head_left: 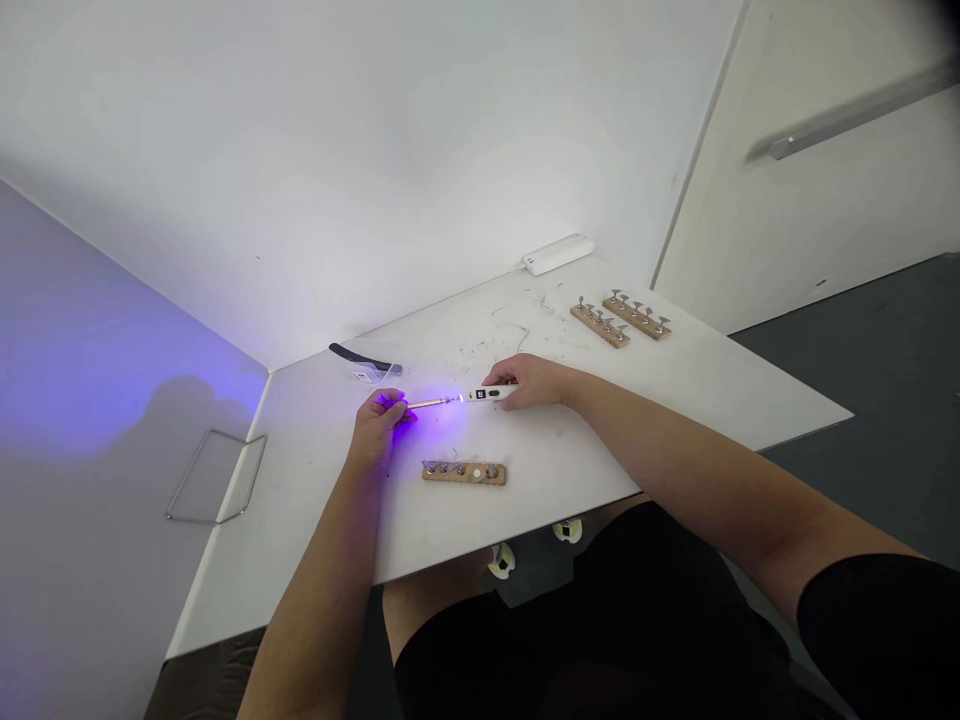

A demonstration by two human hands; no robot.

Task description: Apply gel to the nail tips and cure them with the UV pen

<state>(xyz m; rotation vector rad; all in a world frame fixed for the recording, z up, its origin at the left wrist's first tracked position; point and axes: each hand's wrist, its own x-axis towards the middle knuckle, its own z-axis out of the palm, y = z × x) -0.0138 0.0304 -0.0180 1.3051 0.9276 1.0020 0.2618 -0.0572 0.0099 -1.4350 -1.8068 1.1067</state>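
My left hand (pixel 381 420) pinches a thin pinkish-gold stick (pixel 427 403) that points right, with a small dark piece at its tip. My right hand (pixel 531 383) grips a white handheld lamp (pixel 486 394) with a small dark display. Its glowing violet end faces the stick's tip, close to it; whether they touch I cannot tell. Violet light falls on my left hand and the table. Just below lies a wooden strip (pixel 465 473) bearing several small metal-like pieces and one white round spot.
Two more wooden strips (pixel 600 326) with upright pieces stand at the table's back right. Near the wall lie a white elongated box (pixel 559 254), a black curved file (pixel 364 358) and a clear packet (pixel 369 374). A metal wire frame (pixel 216 476) is at the left.
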